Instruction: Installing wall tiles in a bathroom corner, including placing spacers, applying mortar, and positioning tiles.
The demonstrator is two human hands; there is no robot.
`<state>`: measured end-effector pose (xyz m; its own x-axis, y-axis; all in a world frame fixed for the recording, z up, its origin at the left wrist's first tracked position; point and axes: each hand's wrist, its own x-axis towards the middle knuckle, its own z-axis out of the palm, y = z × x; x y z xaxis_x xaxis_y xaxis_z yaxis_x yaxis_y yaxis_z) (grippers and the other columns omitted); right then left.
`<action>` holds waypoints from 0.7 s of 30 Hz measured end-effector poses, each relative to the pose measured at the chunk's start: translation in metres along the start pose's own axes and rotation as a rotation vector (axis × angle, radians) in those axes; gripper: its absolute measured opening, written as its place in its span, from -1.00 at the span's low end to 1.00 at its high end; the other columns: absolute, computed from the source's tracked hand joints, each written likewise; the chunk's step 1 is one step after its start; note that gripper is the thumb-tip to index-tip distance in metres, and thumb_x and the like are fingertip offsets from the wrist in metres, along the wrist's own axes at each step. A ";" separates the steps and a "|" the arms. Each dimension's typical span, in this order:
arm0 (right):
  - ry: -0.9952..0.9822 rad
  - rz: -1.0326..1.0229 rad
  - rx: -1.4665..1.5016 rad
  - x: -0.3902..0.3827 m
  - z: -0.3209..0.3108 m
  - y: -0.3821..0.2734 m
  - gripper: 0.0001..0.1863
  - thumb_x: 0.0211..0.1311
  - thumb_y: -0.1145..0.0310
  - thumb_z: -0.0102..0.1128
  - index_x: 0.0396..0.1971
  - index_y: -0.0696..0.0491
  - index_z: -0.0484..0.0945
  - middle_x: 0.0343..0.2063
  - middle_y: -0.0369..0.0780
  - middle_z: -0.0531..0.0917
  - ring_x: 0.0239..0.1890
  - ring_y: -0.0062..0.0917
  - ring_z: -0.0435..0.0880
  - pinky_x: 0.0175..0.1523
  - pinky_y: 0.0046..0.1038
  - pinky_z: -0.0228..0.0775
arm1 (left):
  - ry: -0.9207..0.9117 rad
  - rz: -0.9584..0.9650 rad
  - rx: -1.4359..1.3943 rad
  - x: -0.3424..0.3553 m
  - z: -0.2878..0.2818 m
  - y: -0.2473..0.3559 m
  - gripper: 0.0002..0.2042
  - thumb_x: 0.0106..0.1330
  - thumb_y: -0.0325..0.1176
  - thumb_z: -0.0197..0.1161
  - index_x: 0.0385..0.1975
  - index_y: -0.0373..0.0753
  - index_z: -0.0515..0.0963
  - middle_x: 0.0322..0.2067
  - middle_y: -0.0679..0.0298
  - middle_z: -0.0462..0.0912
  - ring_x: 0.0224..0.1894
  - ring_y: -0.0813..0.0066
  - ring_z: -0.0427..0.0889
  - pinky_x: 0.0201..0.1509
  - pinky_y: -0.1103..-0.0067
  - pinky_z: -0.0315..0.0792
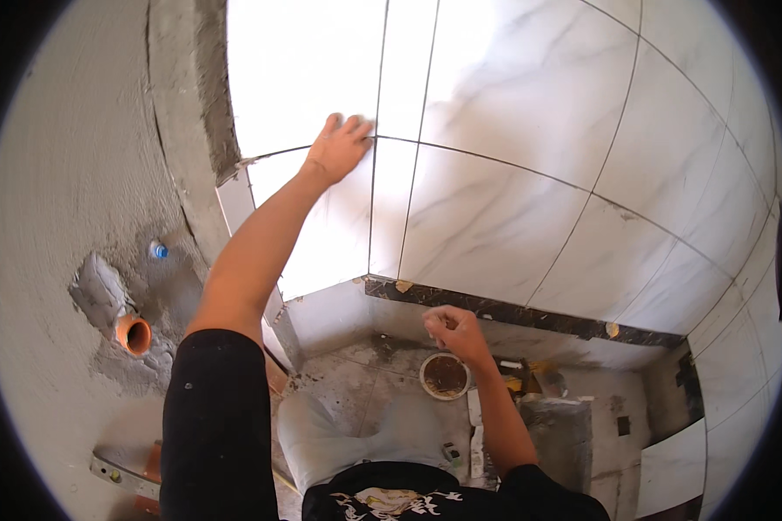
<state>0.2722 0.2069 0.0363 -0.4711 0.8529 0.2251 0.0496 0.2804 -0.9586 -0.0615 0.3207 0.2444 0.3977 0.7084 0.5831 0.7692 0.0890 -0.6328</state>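
Observation:
My left hand point(342, 148) reaches up to the white marbled wall tiles, its fingers spread against the surface. It lies over the horizontal joint between a lower tile point(317, 230) and a brightly lit upper tile point(304, 69), just left of a vertical joint. Lower down, my right hand point(456, 333) hangs in front of the wall with its fingers curled together. Whatever those fingers may hold is too small or hidden to make out. Behind that hand, a dark strip point(530, 310) runs along the bottom of the tiles.
Below my right hand stands a round bucket point(426, 388) with brown contents. At left, an orange pipe end point(135, 334) and a blue cap point(159, 250) sit in the rough plaster wall. A spirit level point(117, 473) lies lower left. A white tile point(672, 469) stands at lower right.

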 end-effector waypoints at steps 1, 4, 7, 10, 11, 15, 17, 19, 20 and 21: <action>0.011 0.060 0.043 -0.009 -0.002 0.007 -0.75 0.31 0.32 0.31 -0.15 0.19 0.66 -0.52 -0.36 0.60 -0.57 -0.77 0.47 -0.45 -0.62 0.37 | 0.013 0.001 0.053 0.004 0.000 -0.007 -0.72 0.41 -0.30 0.16 0.08 0.02 0.62 0.12 0.36 0.44 0.28 0.41 0.31 0.40 0.27 0.13; 0.052 0.089 0.033 -0.025 -0.008 0.027 -0.75 0.31 0.34 0.32 -0.16 0.21 0.66 -0.51 -0.35 0.60 -0.57 -0.77 0.47 -0.46 -0.62 0.37 | 0.103 -0.052 -0.176 0.007 0.002 -0.020 -0.77 0.33 -0.29 0.22 -0.05 -0.04 0.66 0.09 0.41 0.48 0.22 0.44 0.34 0.34 0.30 0.18; 0.082 0.115 0.075 -0.029 -0.011 0.046 -0.75 0.30 0.35 0.33 -0.15 0.21 0.66 -0.51 -0.35 0.60 -0.57 -0.77 0.47 -0.48 -0.63 0.36 | 0.176 -0.019 -0.154 0.009 0.009 -0.011 -0.82 0.32 -0.28 0.24 -0.13 -0.05 0.67 0.00 0.39 0.52 0.13 0.44 0.39 0.28 0.35 0.20; 0.060 0.165 0.146 -0.026 0.004 0.054 -0.75 0.29 0.32 0.31 -0.16 0.18 0.68 -0.52 -0.36 0.60 -0.53 -0.75 0.49 -0.44 -0.60 0.38 | 0.169 0.005 -0.116 0.013 0.019 -0.012 -0.82 0.31 -0.34 0.22 -0.14 -0.09 0.67 -0.04 0.37 0.53 0.07 0.44 0.41 0.24 0.37 0.22; 0.061 0.167 0.158 -0.025 0.008 0.055 -0.75 0.29 0.32 0.31 -0.16 0.18 0.68 -0.52 -0.36 0.60 -0.53 -0.75 0.49 -0.44 -0.60 0.38 | 0.164 0.021 -0.094 0.015 0.020 -0.010 -0.81 0.29 -0.39 0.21 -0.14 -0.12 0.66 -0.06 0.36 0.52 0.05 0.44 0.43 0.22 0.38 0.24; 0.019 0.167 0.145 -0.023 0.022 0.067 -0.75 0.28 0.32 0.31 -0.15 0.17 0.68 -0.49 -0.34 0.64 -0.49 -0.75 0.52 -0.41 -0.58 0.42 | 0.194 0.053 0.047 0.025 0.025 0.003 -0.79 0.26 -0.46 0.16 -0.12 -0.22 0.59 -0.11 0.27 0.50 -0.02 0.39 0.45 0.15 0.41 0.28; 0.007 0.159 0.139 -0.024 0.028 0.074 -0.75 0.28 0.32 0.31 -0.16 0.17 0.68 -0.49 -0.33 0.65 -0.48 -0.74 0.53 -0.41 -0.58 0.42 | 0.161 0.004 -0.002 0.026 0.027 0.004 -0.80 0.26 -0.46 0.12 -0.13 -0.27 0.52 -0.15 0.21 0.47 -0.05 0.32 0.45 0.09 0.42 0.30; 0.004 0.182 0.141 -0.029 0.029 0.082 -0.75 0.28 0.33 0.30 -0.16 0.18 0.68 -0.49 -0.32 0.66 -0.49 -0.74 0.55 -0.41 -0.58 0.43 | 0.156 -0.013 0.017 0.018 0.027 -0.004 -0.82 0.29 -0.45 0.10 -0.15 -0.26 0.50 -0.16 0.19 0.46 -0.06 0.29 0.45 0.08 0.41 0.31; 0.002 0.185 0.151 -0.032 0.025 0.090 -0.75 0.28 0.33 0.30 -0.16 0.18 0.68 -0.49 -0.32 0.66 -0.49 -0.74 0.55 -0.41 -0.58 0.43 | 0.168 -0.042 0.033 0.014 0.024 -0.013 -0.85 0.31 -0.43 0.09 -0.16 -0.26 0.48 -0.16 0.18 0.45 -0.07 0.27 0.45 0.06 0.41 0.31; 0.028 0.162 0.131 -0.038 0.024 0.103 -0.75 0.28 0.33 0.30 -0.16 0.17 0.69 -0.50 -0.32 0.66 -0.49 -0.73 0.56 -0.41 -0.58 0.43 | 0.192 -0.026 -0.010 0.008 0.022 -0.021 -0.91 0.34 -0.42 0.10 -0.24 -0.22 0.51 -0.17 0.19 0.47 -0.07 0.27 0.47 0.06 0.38 0.31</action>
<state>0.2745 0.1927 -0.0748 -0.4415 0.8946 0.0694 0.0064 0.0804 -0.9967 -0.0856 0.3399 0.2512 0.4654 0.5592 0.6860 0.7848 0.0977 -0.6120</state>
